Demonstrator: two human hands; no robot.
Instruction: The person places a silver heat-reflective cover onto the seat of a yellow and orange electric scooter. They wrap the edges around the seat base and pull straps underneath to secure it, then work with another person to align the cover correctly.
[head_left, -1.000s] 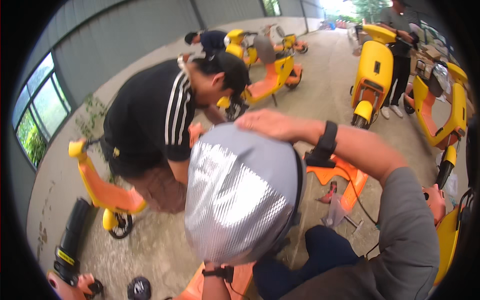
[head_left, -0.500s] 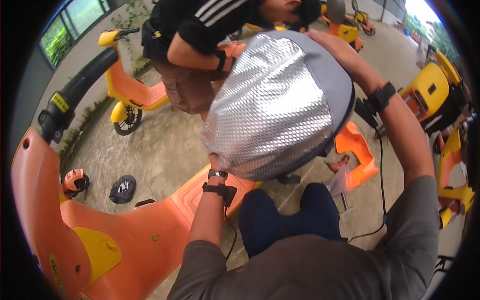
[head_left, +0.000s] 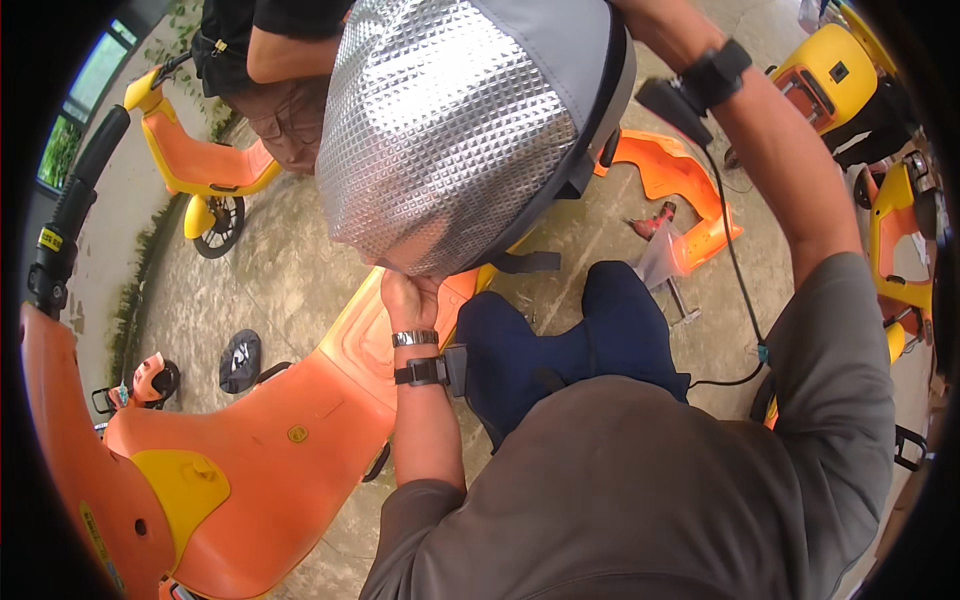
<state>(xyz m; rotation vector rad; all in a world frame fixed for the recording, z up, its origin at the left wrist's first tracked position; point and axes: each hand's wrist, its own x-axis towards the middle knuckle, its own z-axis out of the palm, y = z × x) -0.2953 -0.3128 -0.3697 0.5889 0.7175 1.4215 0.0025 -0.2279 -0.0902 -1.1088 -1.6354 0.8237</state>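
Observation:
A large silver, quilted foil cover (head_left: 450, 130) with a grey border and dark straps is held up in front of me at the top of the view. My left hand (head_left: 410, 300) closes on its lower edge, with the fingertips partly hidden by the material. At the far right edge of the cover, my right hand (head_left: 640, 12) grips the rim; the picture's top cuts part of it off. Beneath my left hand lies the footboard of an orange scooter (head_left: 270, 440).
A person in dark clothes (head_left: 270, 100) stands just beyond the cover. An orange plastic panel (head_left: 660, 165), a red tool (head_left: 652, 220) and a hammer-like tool (head_left: 684, 306) lie to the right. A black cloth item (head_left: 240, 361) is on the ground. Yellow scooters (head_left: 840, 80) stand farther right.
The cover has moved up and left in the view with both hands on it. My view has shifted lower, and the other person's upper body has left the picture.

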